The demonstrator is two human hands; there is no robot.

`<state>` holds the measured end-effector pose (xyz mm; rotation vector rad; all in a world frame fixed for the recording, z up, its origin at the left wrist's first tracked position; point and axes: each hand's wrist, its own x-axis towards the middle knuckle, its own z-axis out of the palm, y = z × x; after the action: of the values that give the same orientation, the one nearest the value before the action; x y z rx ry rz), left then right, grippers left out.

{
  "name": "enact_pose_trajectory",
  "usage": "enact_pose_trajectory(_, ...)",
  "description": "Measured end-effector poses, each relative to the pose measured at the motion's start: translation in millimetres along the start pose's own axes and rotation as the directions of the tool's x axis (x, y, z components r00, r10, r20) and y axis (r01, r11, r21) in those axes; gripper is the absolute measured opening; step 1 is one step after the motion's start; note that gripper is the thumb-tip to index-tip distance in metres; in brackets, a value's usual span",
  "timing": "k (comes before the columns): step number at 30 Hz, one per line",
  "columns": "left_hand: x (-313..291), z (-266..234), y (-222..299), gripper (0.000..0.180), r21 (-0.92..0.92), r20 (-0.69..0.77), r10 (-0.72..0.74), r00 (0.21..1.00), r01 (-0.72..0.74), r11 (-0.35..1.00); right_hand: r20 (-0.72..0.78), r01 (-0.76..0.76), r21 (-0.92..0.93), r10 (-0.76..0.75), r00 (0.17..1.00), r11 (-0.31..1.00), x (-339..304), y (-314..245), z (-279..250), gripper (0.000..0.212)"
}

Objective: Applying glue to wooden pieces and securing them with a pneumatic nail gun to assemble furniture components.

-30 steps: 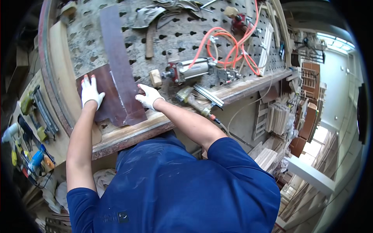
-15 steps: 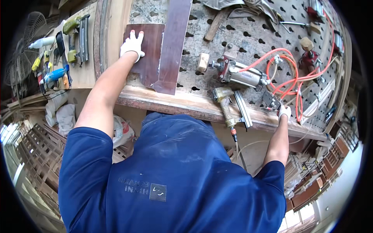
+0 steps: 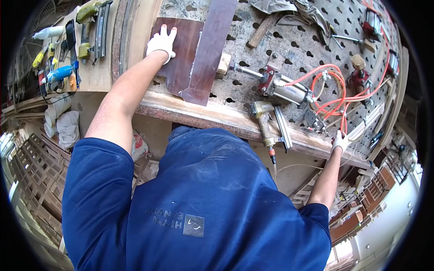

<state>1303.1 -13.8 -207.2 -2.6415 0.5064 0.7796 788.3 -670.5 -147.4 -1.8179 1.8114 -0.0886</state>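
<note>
My left hand (image 3: 162,45), in a white glove with bare fingertips, lies with spread fingers on a dark brown wooden panel (image 3: 183,61). A long dark board (image 3: 212,54) lies along the panel's right side, with a pale line at the seam. Against that board's right edge sits a small wooden block (image 3: 224,63) at the rod end of a pneumatic cylinder (image 3: 289,92). My right hand (image 3: 340,142), also gloved, is at the bench's front edge beside the orange hose (image 3: 344,119), right of a small metal valve (image 3: 314,120). Its fingers are too small to read.
A nail gun (image 3: 264,122) with a hose lies at the front edge of the perforated metal bench (image 3: 244,27). A hammer (image 3: 264,30) and grey cloth (image 3: 307,13) lie farther back. More clamp cylinders (image 3: 360,77) stand right. Tools, including a blue one (image 3: 58,74), lie left.
The cylinder rod has extended left, bringing its block against the long board. My right hand has moved from the valve toward the right. My left hand still rests on the panel.
</note>
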Motion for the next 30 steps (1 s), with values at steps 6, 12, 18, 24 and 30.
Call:
enact_pose_trajectory(6, -4.2, 5.5, -8.3, 0.096, -0.034, -0.051, 0.048, 0.998, -0.049, 0.998, -0.228, 0.515, 0.103, -0.484, 0.845, 0.851, -63.8, -95.0, 45.8, 0.032)
enact_pose_trajectory(12, -3.5, 6.4, -10.1, 0.093, -0.078, -0.056, 0.046, 0.997, -0.050, 0.996, 0.168, 0.770, 0.022, -0.762, 0.626, 0.638, -160.4, -303.0, 217.3, 0.052)
enact_pose_trajectory(18, -57.8, 63.2, -28.0, 0.072, -0.409, -0.186, 0.014, 0.982, -0.090, 0.908, 0.103, 0.698, -0.169, -0.691, 0.715, 0.696, -166.4, -418.2, 355.8, 0.057)
enact_pose_trajectory(24, -121.9, 128.5, -127.1, 0.059, -0.589, -0.520, -0.282, 0.806, -0.100, 0.802, -0.098, 0.655, 0.027, -0.650, 0.754, 0.755, -122.3, -447.7, 352.3, 0.043)
enact_pose_trajectory(30, -100.8, 168.3, -187.9, 0.062, -0.487, -0.584, -0.470, 0.662, 0.177, 0.855, -0.261, 0.811, 0.520, -0.854, 0.450, 0.268, -324.8, -465.0, 230.6, 0.036)
